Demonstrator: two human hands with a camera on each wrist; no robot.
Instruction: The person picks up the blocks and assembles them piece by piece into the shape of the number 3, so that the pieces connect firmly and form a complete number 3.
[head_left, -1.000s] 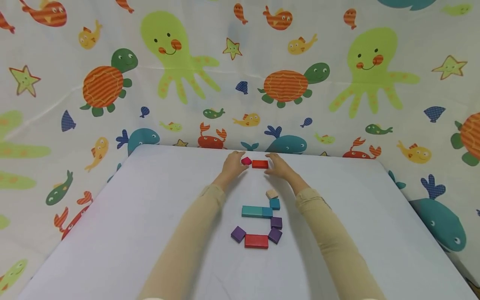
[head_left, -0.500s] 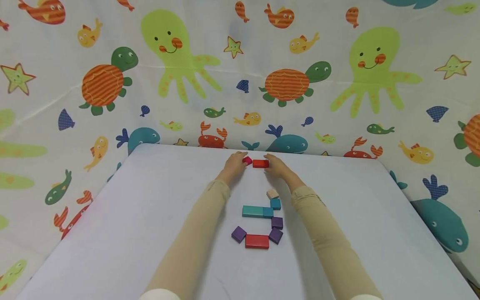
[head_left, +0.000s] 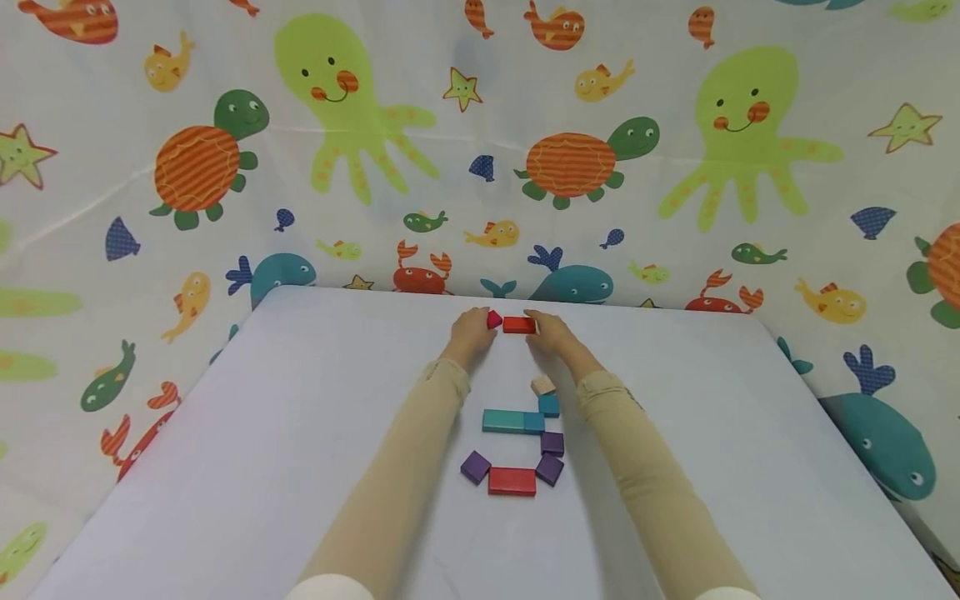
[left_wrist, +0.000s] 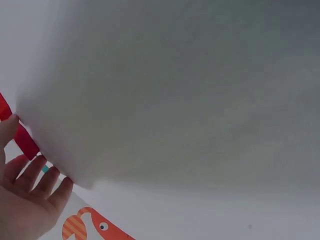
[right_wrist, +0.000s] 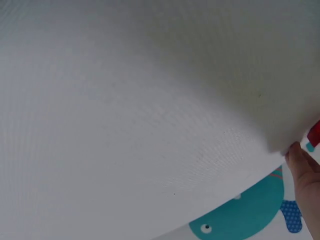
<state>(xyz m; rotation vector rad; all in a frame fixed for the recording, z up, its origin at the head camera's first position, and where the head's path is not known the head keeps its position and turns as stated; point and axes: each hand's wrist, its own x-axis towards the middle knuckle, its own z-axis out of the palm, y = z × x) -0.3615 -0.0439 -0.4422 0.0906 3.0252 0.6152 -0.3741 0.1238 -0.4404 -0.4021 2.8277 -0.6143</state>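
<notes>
Near the table's far edge in the head view, my left hand [head_left: 470,333] pinches a small crimson block [head_left: 494,319]. The left wrist view shows the thumb at one end of that crimson block [left_wrist: 25,142] and the fingertips by the other. My right hand [head_left: 552,335] holds the right end of a long red block [head_left: 519,325], thumb in front and index finger behind. Only a bit of a red block [right_wrist: 315,135] appears in the right wrist view, beside the fingers [right_wrist: 296,156]. A small gap separates the crimson and red blocks.
Closer on the white table [head_left: 300,467], several blocks form a curved row: a pale wood block [head_left: 543,385], a blue block [head_left: 549,406], a teal block [head_left: 502,421], purple blocks [head_left: 552,443] and another red block [head_left: 512,482]. A sea-animal cloth [head_left: 480,125] hangs behind.
Both hands have closed in on the two far blocks from either side. The crimson block has turned slightly within the left hand. The nearer row of blocks stays the same.
</notes>
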